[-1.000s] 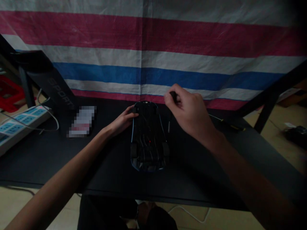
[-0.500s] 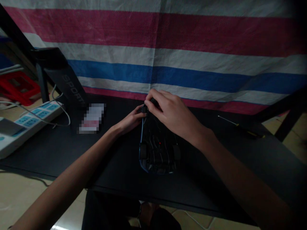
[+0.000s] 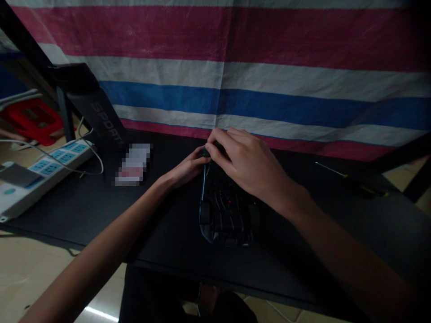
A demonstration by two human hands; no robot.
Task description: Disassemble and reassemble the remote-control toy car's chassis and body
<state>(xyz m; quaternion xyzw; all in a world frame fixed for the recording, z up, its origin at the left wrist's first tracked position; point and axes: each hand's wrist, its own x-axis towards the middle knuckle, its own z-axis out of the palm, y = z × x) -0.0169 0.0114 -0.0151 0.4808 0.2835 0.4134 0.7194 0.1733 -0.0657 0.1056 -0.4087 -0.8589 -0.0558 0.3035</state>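
A dark toy car [image 3: 229, 215] with blue trim lies belly-up on the black table [image 3: 84, 211], its wheels facing up. My left hand [image 3: 186, 169] grips the car's far left corner by the front wheel, fingers curled on it. My right hand [image 3: 245, 163] is closed round a small black screwdriver handle, held down on the car's far end beside the left hand. The tool's tip is hidden under my fingers.
A thin yellow-handled screwdriver [image 3: 350, 179] lies at the table's right. A blurred card [image 3: 133, 165] and a black stand marked SPORT [image 3: 101, 121] are at the left, beside a white power strip [image 3: 37, 172]. A striped tarp [image 3: 235, 67] hangs behind.
My right hand came from the car's right side with the black tool and settled over the car's far end next to the left hand. The view shifted slightly left.
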